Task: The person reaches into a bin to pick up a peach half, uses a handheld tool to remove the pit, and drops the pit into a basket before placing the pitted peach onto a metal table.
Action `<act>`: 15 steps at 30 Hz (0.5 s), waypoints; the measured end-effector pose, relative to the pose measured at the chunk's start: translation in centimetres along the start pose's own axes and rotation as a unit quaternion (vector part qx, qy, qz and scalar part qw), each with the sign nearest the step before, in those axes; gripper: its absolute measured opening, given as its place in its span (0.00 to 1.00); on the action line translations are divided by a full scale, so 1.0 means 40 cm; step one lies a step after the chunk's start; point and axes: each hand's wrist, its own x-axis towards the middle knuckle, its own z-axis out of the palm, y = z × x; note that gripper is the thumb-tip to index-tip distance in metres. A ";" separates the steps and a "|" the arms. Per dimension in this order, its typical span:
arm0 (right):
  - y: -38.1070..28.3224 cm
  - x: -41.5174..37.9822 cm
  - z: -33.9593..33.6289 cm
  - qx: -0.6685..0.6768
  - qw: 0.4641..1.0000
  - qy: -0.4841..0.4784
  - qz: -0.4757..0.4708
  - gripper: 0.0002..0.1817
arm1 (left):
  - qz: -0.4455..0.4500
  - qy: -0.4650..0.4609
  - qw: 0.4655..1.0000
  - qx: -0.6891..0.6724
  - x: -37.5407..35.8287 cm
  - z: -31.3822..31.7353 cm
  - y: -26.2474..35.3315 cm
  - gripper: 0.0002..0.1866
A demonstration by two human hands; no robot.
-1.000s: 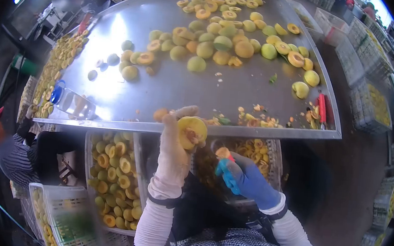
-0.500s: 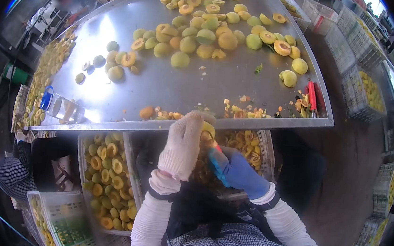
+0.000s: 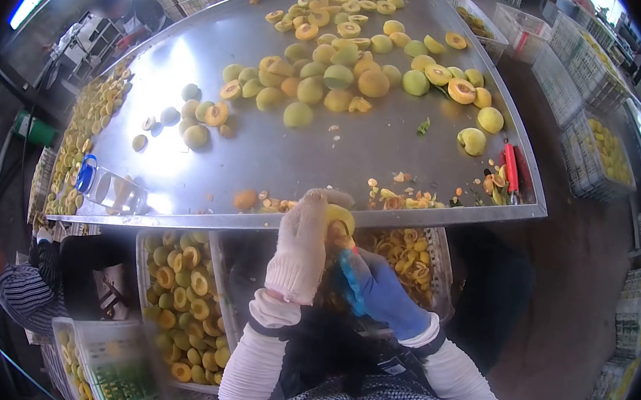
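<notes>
Right hand point(image 3: 381, 287) moved to one fruit point(image 3: 340, 217); left fingers point(image 3: 312, 208) clasp it, right grip unclear.

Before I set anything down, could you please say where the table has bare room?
The table is largely bare between the fruit pile and the near-edge scraps, right of the bottle. It is crowded at the pile and among fruit halves along the left edge.

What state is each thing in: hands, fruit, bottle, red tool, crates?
Left hand, closed on held fruit
Held fruit, partly covered
Right hand, curled, grip unclear
Bottle, capped
Red-handled tool, lying unheld
Left crate, filled with cut fruit
Right crate, holding fruit pieces
</notes>
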 end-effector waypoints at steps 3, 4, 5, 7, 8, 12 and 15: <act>0.012 -0.002 -0.005 -0.045 0.997 0.020 -0.063 0.21 | 0.050 -0.004 0.998 -0.033 -0.002 0.009 -0.020 0.17; 0.018 0.004 -0.005 -0.041 0.997 0.017 -0.069 0.22 | 0.057 -0.006 0.998 0.002 0.002 0.010 -0.022 0.13; 0.019 0.012 -0.006 -0.036 0.997 0.014 -0.074 0.22 | 0.061 -0.007 0.998 0.019 0.008 0.012 -0.026 0.13; 0.003 0.014 -0.013 -0.037 0.998 0.005 -0.052 0.23 | 0.109 0.011 0.989 0.104 0.015 0.015 -0.041 0.15; -0.002 0.015 -0.016 -0.038 0.999 -0.005 -0.026 0.23 | 0.152 0.029 0.973 0.169 0.017 0.017 -0.047 0.15; 0.011 0.033 -0.019 -0.094 0.993 0.028 -0.062 0.25 | 0.180 0.009 0.968 0.173 0.021 0.002 -0.035 0.14; 0.022 0.045 -0.029 -0.110 0.993 0.001 -0.051 0.26 | 0.143 -0.027 0.976 0.162 0.036 -0.015 -0.027 0.14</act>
